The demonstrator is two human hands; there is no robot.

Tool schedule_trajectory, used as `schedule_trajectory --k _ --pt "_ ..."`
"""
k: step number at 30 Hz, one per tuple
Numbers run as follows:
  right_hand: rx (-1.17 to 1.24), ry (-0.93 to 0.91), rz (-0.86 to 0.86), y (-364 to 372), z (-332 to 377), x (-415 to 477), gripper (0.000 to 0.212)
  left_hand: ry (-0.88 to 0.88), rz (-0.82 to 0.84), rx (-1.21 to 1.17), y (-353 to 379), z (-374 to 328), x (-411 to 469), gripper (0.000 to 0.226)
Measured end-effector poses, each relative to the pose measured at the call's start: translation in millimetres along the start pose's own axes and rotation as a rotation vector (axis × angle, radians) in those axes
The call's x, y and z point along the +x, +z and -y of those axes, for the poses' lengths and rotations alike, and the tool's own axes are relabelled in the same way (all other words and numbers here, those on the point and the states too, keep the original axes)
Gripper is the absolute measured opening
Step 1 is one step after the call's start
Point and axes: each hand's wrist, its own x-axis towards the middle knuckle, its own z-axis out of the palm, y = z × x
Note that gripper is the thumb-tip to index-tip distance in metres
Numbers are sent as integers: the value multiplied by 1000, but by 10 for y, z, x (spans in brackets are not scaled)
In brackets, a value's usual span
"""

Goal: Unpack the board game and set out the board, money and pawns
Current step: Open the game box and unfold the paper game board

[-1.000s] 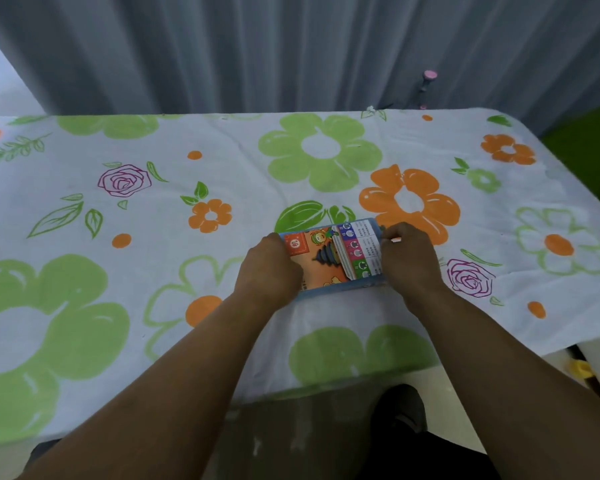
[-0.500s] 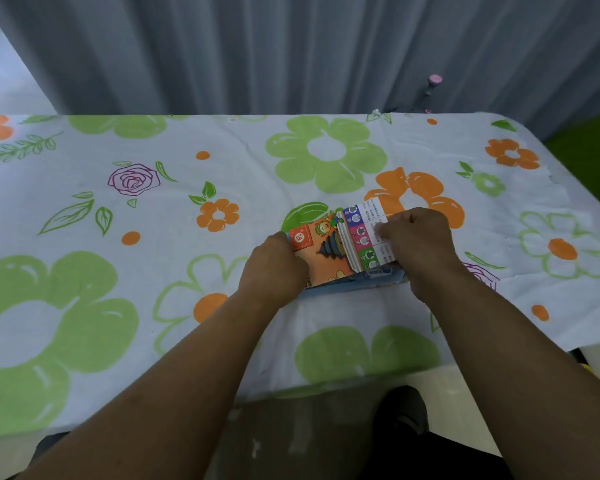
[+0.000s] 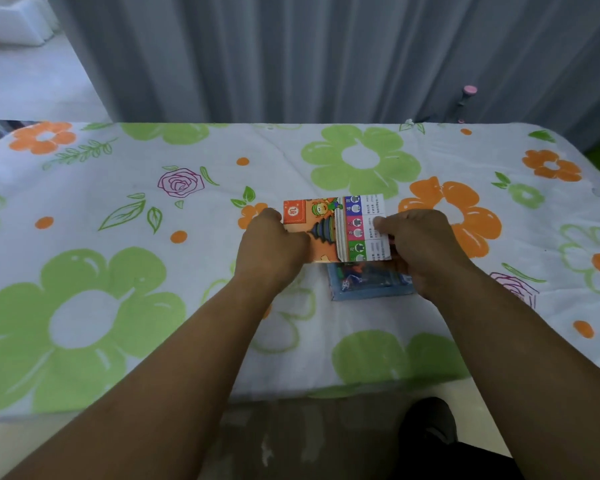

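Curls the fingers of the left hand round the left edge of the folded board. Pinches the right edge with the right hand, thumb on the printed face. Holds the board flat between both, orange picture side up, coloured strips toward the right. Covers the far part of the blue box lying on the bench near its front edge, on a white flowered cloth. Cannot tell whether board and box touch. Beyond the bench, a grey curtain.
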Motion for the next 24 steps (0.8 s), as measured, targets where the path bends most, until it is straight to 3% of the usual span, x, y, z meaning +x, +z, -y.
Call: schedule_trajectory --k 5,17,21,24 --pt "-149 -70 -2 279 46 -81 26 -40 -17 -52 -337 64 -38 31" --pt "-121 -11 205 735 35 -242 13 96 -79 0 -891 203 -74 55" --pt "-105 18 239 830 27 -289 10 40 -147 8 -1016 245 -97 63" --pt "-74 22 238 901 4 -335 13 -12 -197 11 -1092 299 -99 49"
